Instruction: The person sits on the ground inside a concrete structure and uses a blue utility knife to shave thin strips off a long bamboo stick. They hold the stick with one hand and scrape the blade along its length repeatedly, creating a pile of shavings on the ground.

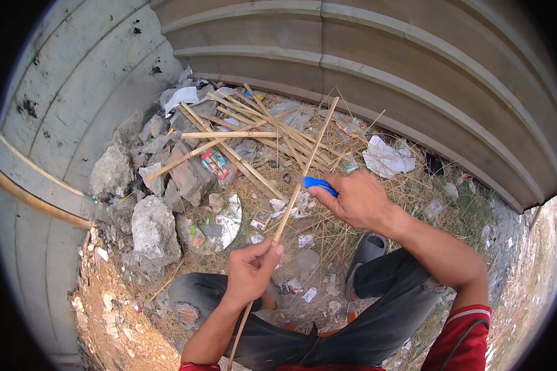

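A long, thin wooden strip (pixel 319 141) slants from between my legs up toward the metal wall. My left hand (pixel 252 270) is closed around its lower part, thumb on top. In my right hand (pixel 362 199) is a blue utility knife (pixel 320 186), its front end against the strip about midway along the part beyond my left hand. The blade itself is too small to make out clearly. Beyond my hands, a loose pile of similar wooden strips (pixel 229 135) lies crisscrossed on stones and litter.
Grey rocks (pixel 153 227) lie to the left beside a pale panel wall (pixel 86 80). A ribbed metal wall (pixel 402 68) closes off the far side. Crumpled white paper (pixel 388 157), dry grass and wrappers cover the ground. My bent legs (pixel 377 309) are below my hands.
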A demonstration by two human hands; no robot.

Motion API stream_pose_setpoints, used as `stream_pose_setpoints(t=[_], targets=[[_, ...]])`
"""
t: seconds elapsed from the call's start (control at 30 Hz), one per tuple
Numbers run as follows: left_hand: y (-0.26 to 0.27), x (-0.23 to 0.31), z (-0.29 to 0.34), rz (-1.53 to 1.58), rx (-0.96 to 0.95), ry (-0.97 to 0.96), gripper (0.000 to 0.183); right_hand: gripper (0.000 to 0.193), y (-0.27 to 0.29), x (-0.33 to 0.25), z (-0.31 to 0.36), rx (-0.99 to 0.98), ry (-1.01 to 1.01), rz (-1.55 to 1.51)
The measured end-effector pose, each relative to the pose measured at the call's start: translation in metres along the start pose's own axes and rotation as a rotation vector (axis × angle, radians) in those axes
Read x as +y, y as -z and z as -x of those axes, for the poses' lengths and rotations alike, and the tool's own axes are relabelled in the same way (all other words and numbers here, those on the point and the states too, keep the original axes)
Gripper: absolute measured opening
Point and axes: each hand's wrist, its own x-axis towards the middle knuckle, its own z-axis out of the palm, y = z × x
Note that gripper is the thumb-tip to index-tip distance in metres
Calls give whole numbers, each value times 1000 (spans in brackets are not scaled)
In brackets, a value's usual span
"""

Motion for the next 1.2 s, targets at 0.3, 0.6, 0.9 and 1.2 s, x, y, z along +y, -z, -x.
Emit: stream_pose_setpoints(t=[0.3,0.6,0.9,1.2], targets=[[6,-8,10,-58,-37,-8,26,70,14,73,-40,201,-306,-9],[10,-4,7,-17,-138,21,29,77,35,139,-18,412,-431,-291],[8,-1,1,4,-169,15,39,59,23,32,-10,107,-94,-97],[9,2,-5,75,-150,17,42,57,-9,-25,11,-71,167,68]])
